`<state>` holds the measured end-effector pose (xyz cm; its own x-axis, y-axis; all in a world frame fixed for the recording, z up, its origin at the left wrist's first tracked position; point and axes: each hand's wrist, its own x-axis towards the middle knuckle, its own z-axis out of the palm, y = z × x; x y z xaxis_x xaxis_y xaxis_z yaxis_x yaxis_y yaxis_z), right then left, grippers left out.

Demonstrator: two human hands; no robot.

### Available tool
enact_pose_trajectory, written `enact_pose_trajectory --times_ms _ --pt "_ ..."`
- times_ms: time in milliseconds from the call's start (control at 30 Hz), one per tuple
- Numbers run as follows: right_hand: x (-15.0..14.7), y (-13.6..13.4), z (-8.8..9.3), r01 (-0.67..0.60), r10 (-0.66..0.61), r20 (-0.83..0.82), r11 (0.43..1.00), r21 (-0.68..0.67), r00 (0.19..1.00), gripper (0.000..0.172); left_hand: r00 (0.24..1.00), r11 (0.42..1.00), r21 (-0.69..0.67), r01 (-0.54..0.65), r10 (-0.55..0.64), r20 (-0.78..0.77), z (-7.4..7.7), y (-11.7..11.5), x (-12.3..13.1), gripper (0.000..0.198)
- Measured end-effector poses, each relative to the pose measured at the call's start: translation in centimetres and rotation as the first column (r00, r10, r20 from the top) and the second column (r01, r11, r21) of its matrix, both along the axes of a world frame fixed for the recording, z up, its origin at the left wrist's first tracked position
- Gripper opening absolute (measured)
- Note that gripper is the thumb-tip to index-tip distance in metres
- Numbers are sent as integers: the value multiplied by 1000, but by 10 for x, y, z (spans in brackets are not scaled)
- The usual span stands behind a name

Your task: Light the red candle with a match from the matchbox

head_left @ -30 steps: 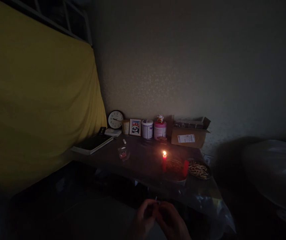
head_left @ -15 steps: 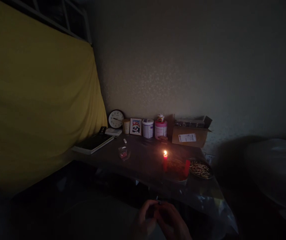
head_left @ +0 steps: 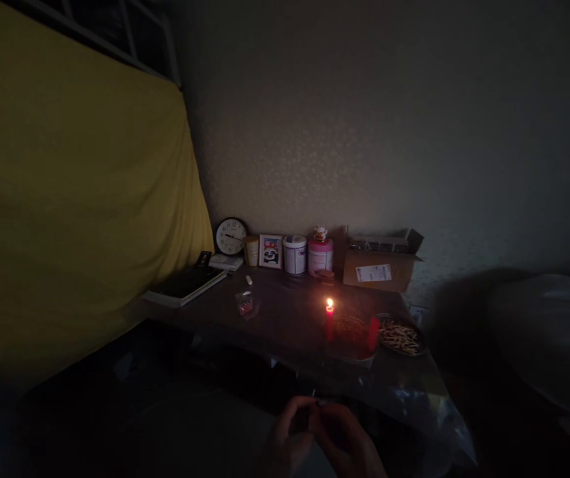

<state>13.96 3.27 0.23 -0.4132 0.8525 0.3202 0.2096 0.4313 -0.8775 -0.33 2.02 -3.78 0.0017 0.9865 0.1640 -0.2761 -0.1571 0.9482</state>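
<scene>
Now: left hand (head_left: 295,435) and right hand (head_left: 349,435) work at one tiny thing (head_left: 313,394) | Fingers (head_left: 299,402): pinched on it | Next: likely needs a steady hold, away from the lit candle (head_left: 329,318)

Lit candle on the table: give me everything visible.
The lit candle is a slim red cylinder, waxy-looking, standing upright with one small bright flame at its top. The upper end glows brightest; the body below falls into dark red. It stands at the left edge of a shallow round dish; whether its base is inside the rim is too dim to tell. Neither the left hand nor the right hand touches it.
</scene>
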Motion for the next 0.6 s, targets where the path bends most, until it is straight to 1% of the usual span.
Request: enact_pose_trajectory --times_ms 133,200,333,467,600 --pt "1 0 5 13 -13 16 1000 -25 1000 27 1000 1000 5 6 -6 -6 10 -3 1 41" --pt "3 0 7 28 -27 12 1000 -15 1000 27 1000 1000 4 -2 2 -4 13 -4 2 40" --pt "5 -1 10 10 -10 -1 1000 -7 1000 26 1000 1000 17 5 -5 7 17 -7 3 40" --pt "6 -1 11 12 -12 5 999 -40 1000 25 1000 1000 12 11 -11 -3 20 -7 3 42" --pt "8 0 9 2 -4 -33 998 -64 999 23 1000 1000 -5 5 -5 0 20 -8 4 45"
